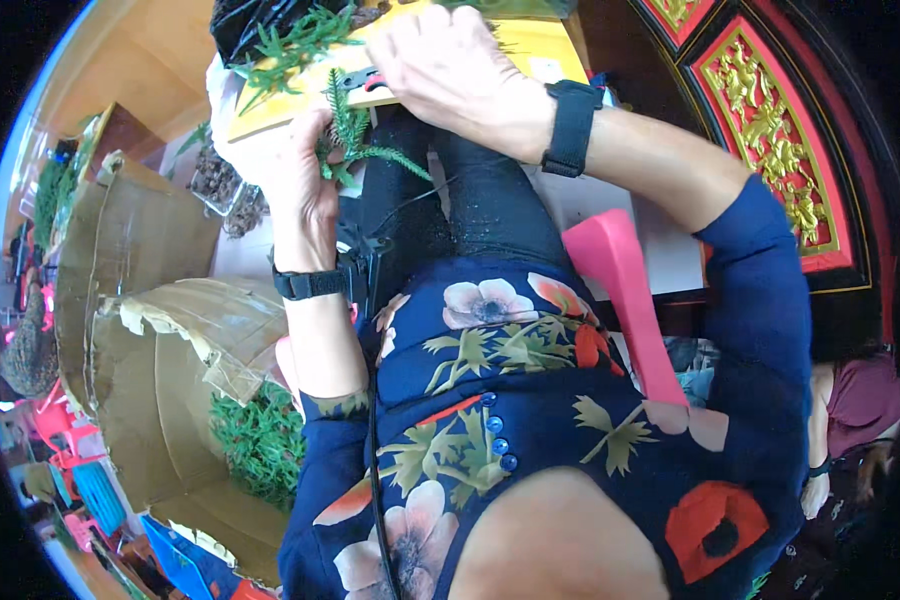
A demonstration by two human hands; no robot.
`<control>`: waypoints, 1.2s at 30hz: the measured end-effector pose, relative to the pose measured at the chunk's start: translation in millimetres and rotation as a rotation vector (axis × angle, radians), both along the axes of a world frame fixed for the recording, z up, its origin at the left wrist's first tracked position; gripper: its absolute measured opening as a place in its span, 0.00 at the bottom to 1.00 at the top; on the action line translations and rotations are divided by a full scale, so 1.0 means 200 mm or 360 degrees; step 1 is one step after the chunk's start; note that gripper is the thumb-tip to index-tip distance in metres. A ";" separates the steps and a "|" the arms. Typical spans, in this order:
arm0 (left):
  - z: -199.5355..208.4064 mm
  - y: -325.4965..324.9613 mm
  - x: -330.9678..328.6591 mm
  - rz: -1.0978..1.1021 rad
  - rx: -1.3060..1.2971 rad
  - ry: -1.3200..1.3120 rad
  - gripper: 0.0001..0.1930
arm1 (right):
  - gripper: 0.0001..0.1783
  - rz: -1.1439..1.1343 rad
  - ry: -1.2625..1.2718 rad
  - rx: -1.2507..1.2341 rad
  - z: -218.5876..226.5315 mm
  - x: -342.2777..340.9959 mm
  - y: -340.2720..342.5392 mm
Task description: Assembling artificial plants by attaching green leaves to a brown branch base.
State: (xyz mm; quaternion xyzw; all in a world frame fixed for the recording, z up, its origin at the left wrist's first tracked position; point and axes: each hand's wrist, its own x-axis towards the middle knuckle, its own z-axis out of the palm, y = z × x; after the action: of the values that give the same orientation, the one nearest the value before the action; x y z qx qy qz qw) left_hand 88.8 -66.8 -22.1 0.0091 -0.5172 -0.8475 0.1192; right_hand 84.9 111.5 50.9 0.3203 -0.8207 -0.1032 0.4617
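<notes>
A green artificial sprig [348,125] with fern-like leaves is pinched in my left hand [288,165], at the near edge of a yellow board [260,118] above my lap. One leafy stem points up and another trails to the right. My right hand [448,65] is curled closed over the board, to the right of the sprig; what its fingers hold, if anything, is hidden. Beside that hand's fingers, a small grey and red tool [367,82] shows, partly covered. More green sprigs [295,45] lie on the board's far left, next to a black plastic bag [242,28].
On the left stands an open cardboard box [155,235] with a heap of green artificial foliage [260,445] inside. Behind it sits a clear container of brown material [215,180]. A pink plastic chair part [625,290] rises at my right. Another person's arm [818,435] appears at the far right.
</notes>
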 end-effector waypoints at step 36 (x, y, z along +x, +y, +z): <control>0.11 0.00 0.09 0.0143 -0.0332 0.0150 0.09 | 0.18 0.0423 -0.1707 0.0090 0.10 -0.12 0.04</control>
State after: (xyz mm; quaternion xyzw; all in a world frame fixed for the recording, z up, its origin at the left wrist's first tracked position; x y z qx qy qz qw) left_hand 107.6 -66.9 0.5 -0.0198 -0.5954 -0.7824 0.1816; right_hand 61.5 119.3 71.7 0.4412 -0.8902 0.1116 -0.0209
